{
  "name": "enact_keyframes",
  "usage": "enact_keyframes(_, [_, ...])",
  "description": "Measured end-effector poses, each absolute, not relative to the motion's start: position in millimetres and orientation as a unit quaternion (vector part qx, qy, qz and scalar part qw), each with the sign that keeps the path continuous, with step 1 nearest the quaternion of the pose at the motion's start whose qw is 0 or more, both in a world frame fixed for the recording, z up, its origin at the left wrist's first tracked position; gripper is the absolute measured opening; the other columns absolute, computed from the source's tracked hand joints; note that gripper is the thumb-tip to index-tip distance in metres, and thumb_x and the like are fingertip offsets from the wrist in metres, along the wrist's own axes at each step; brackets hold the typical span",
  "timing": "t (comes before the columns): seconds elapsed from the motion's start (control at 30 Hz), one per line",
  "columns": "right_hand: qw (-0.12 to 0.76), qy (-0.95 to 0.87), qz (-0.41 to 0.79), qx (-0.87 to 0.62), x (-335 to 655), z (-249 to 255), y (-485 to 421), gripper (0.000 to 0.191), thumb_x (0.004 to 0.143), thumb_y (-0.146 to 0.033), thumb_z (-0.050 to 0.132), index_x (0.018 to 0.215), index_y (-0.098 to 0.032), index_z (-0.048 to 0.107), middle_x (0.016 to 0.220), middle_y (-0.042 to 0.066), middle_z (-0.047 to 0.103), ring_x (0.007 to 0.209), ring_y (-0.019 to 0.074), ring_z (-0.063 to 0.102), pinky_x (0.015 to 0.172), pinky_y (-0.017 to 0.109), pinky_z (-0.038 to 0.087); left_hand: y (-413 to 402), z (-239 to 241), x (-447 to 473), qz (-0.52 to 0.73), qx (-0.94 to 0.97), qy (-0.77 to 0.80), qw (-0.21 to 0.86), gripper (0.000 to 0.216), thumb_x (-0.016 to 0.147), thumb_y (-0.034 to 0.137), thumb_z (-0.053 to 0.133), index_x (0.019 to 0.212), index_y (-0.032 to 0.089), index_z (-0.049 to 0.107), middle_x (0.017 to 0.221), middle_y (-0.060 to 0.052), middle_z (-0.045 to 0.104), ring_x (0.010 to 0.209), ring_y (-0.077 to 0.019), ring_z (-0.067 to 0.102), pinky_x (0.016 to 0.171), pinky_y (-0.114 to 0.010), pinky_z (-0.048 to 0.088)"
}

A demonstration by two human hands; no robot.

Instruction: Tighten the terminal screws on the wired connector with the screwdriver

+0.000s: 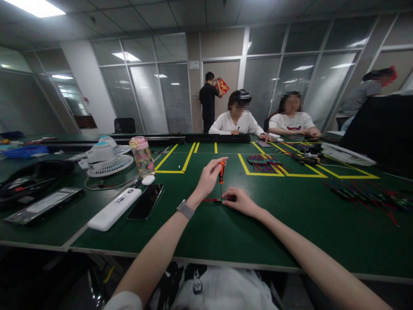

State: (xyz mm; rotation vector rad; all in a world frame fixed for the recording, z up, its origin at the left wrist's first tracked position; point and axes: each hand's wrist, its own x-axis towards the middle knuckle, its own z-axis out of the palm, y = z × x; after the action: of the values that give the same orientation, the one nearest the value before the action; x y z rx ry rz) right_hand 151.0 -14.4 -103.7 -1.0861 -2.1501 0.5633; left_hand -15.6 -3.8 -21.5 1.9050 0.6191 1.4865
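Note:
My left hand (209,175), with a watch on its wrist, grips an orange and black screwdriver (221,173) by the handle. The screwdriver stands upright, and its tip meets a small green circuit board (220,200) lying on the table. Red wires (209,199) run out from the left side of that board. With fingers pinched at the board's right edge, my right hand (240,201) holds it against the tabletop. Fine detail of the board is too small to make out.
Bundles of wired boards (264,162) lie inside yellow tape on the green table (180,232), with another heap (368,196) at right. A phone (146,201), white power bank (115,209), bottle (142,156) and fan (109,160) are at left. Two people sit opposite.

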Motion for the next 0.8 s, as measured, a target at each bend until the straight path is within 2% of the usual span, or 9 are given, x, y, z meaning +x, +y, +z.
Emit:
enact_keyframes(0.1, [0.328,-0.822,0.217,-0.413,151.2,-103.4,-14.6,0.014,0.076,-0.023,0.066,0.087,-0.017,0.072,0.079,0.003,0.059,0.069,0.0137,0.056,0.065,0.027,0.045,-2.6,-21.6,-15.7,0.566,0.717,0.244,0.327,0.027,0.087,0.026,0.053,0.11,0.019,0.065,0.098,-0.006,0.064,0.088,-0.0151,0.062,0.082,-0.028,0.047])
enact_keyframes(0.2, [0.327,-0.822,0.216,-0.412,151.5,-103.7,-14.6,0.014,0.076,-0.023,0.066,0.087,-0.017,0.072,0.078,0.003,0.058,0.069,0.014,0.056,0.066,0.027,0.045,-1.1,-22.5,-16.8,0.579,0.709,0.261,0.305,0.025,0.083,0.029,0.059,0.105,0.02,0.068,0.101,-0.006,0.062,0.09,-0.0158,0.06,0.081,-0.027,0.047])
enact_keyframes(0.3, [0.33,-0.822,0.218,-0.41,151.4,-104.2,-14.5,0.014,0.076,-0.023,0.066,0.087,-0.017,0.071,0.078,0.003,0.059,0.069,0.0138,0.056,0.066,0.027,0.045,0.3,-22.5,-17.6,0.561,0.689,0.218,0.404,0.031,0.088,0.029,0.05,0.115,0.02,0.064,0.107,-0.008,0.064,0.093,-0.0164,0.062,0.083,-0.029,0.047])
enact_keyframes(0.37, [0.33,-0.821,0.219,-0.411,151.2,-104.2,-14.5,0.014,0.076,-0.022,0.066,0.087,-0.016,0.071,0.079,0.003,0.059,0.069,0.0135,0.056,0.066,0.027,0.045,0.1,-21.5,-17.9,0.55,0.677,0.203,0.445,0.033,0.089,0.029,0.048,0.117,0.018,0.062,0.102,-0.008,0.067,0.088,-0.016,0.063,0.081,-0.029,0.048])
enact_keyframes(0.47, [0.33,-0.819,0.218,-0.415,150.6,-103.9,-14.6,0.013,0.075,-0.022,0.066,0.086,-0.016,0.071,0.076,0.002,0.058,0.068,0.0131,0.055,0.065,0.026,0.045,-1.3,-19.8,-18.0,0.566,0.69,0.238,0.383,0.027,0.082,0.028,0.06,0.105,0.017,0.067,0.093,-0.006,0.067,0.081,-0.0141,0.061,0.075,-0.026,0.047])
enact_keyframes(0.53, [0.331,-0.818,0.217,-0.417,150.2,-103.5,-14.8,0.013,0.075,-0.021,0.066,0.085,-0.016,0.071,0.075,0.002,0.057,0.067,0.0128,0.055,0.064,0.026,0.045,-1.6,-19.4,-17.9,0.575,0.7,0.247,0.343,0.022,0.08,0.027,0.062,0.099,0.017,0.069,0.096,-0.005,0.066,0.083,-0.0139,0.06,0.075,-0.025,0.047])
enact_keyframes(0.63, [0.33,-0.82,0.214,-0.415,149.8,-103.0,-15.2,0.013,0.075,-0.021,0.065,0.086,-0.016,0.071,0.077,0.003,0.058,0.067,0.0129,0.055,0.063,0.026,0.045,-0.7,-20.1,-17.8,0.566,0.703,0.22,0.369,0.026,0.087,0.026,0.053,0.107,0.019,0.067,0.105,-0.006,0.066,0.095,-0.0155,0.06,0.083,-0.027,0.046])
enact_keyframes(0.7, [0.33,-0.821,0.214,-0.414,149.8,-102.9,-15.3,0.013,0.075,-0.022,0.065,0.086,-0.016,0.072,0.077,0.003,0.059,0.068,0.0133,0.055,0.064,0.026,0.045,-1.0,-20.6,-17.9,0.561,0.702,0.218,0.381,0.028,0.088,0.026,0.052,0.111,0.019,0.065,0.099,-0.006,0.067,0.091,-0.0156,0.062,0.083,-0.028,0.047])
enact_keyframes(0.8, [0.331,-0.819,0.214,-0.417,149.9,-103.2,-15.1,0.014,0.075,-0.022,0.066,0.086,-0.016,0.072,0.077,0.003,0.059,0.068,0.0137,0.055,0.065,0.027,0.045,-4.0,-20.0,-18.4,0.58,0.713,0.259,0.296,0.022,0.082,0.029,0.061,0.099,0.018,0.069,0.091,-0.005,0.064,0.082,-0.0145,0.06,0.077,-0.027,0.047])
